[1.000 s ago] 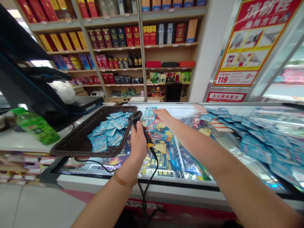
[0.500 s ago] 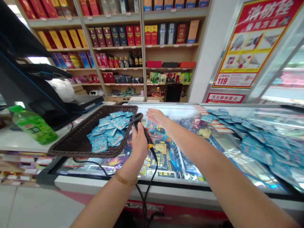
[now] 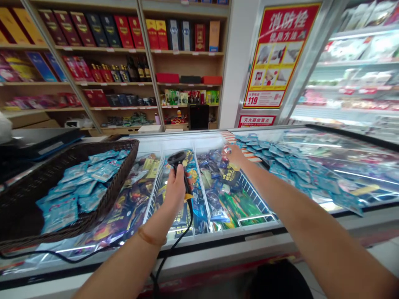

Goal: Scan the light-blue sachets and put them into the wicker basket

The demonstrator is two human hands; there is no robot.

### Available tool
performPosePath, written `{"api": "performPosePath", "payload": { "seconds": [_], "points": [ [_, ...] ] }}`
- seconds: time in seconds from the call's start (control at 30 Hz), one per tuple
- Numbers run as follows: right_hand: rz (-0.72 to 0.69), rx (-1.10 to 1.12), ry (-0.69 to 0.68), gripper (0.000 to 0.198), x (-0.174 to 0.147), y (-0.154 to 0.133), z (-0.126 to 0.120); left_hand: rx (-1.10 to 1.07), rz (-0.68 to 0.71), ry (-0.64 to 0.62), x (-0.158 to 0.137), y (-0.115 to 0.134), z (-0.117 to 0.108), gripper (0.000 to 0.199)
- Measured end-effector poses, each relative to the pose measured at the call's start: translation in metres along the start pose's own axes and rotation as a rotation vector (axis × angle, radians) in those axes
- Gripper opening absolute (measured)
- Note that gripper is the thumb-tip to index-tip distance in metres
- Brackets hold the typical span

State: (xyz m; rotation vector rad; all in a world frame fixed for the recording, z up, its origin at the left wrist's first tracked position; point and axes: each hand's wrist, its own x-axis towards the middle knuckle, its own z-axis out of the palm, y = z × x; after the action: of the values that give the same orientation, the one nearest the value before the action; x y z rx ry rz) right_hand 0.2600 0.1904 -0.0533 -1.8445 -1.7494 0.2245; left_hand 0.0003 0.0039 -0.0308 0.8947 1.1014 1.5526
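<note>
My left hand (image 3: 178,182) is wrapped around the handle of a black barcode scanner (image 3: 176,158), held above the glass-topped freezer (image 3: 215,132); its cable hangs down toward me. My right hand (image 3: 234,155) reaches out over the freezer with fingers bent and apart, and I see nothing clearly held in it. Just beyond and to the right of that hand lies a spread pile of small blue packets (image 3: 289,160), partly on an orange-striped sheet (image 3: 229,136). More blue packets (image 3: 90,178) are heaped in a dark brown woven basket (image 3: 123,182) at the left.
Under the glass, white wire dividers (image 3: 201,178) separate colourful bagged goods (image 3: 238,205). Scanner cable (image 3: 71,258) runs along the freezer's near edge. Shelves of boxes and bottles (image 3: 109,79) stand behind, with a red and yellow poster (image 3: 274,62) on the wall and lit shelving (image 3: 358,79) at right.
My view has swung right, so the basket sits further left and the green bottle is out of sight. My right hand has moved away from the scanner toward the loose pile of packets.
</note>
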Motion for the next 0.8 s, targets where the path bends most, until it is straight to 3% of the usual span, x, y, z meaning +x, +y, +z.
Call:
{"api": "performPosePath", "payload": {
  "seconds": [0.1,0.27,0.47,0.6,0.73,0.8],
  "points": [
    [0.058,-0.172,-0.062,0.06,0.014,0.019,-0.004,0.029,0.029,-0.004,0.002,-0.005,-0.011,0.048],
    [0.179,-0.278,-0.147,0.066,0.022,0.01,0.0,0.069,-0.016,-0.014,0.004,-0.006,-0.024,0.05],
    [-0.013,-0.268,-0.151,0.048,-0.006,-0.023,0.008,0.094,-0.052,-0.11,0.0,-0.011,-0.02,0.058],
    [-0.154,-0.125,-0.146,0.033,-0.029,-0.048,0.016,0.154,-0.082,-0.208,-0.007,-0.016,-0.014,0.063],
    [-0.147,-0.086,-0.114,0.057,-0.043,-0.058,0.028,0.222,-0.089,-0.321,-0.012,-0.016,-0.013,0.064],
    [-0.163,-0.083,-0.132,0.06,-0.047,-0.058,0.034,0.232,-0.062,-0.348,-0.013,-0.015,-0.013,0.063]
  ]
}}
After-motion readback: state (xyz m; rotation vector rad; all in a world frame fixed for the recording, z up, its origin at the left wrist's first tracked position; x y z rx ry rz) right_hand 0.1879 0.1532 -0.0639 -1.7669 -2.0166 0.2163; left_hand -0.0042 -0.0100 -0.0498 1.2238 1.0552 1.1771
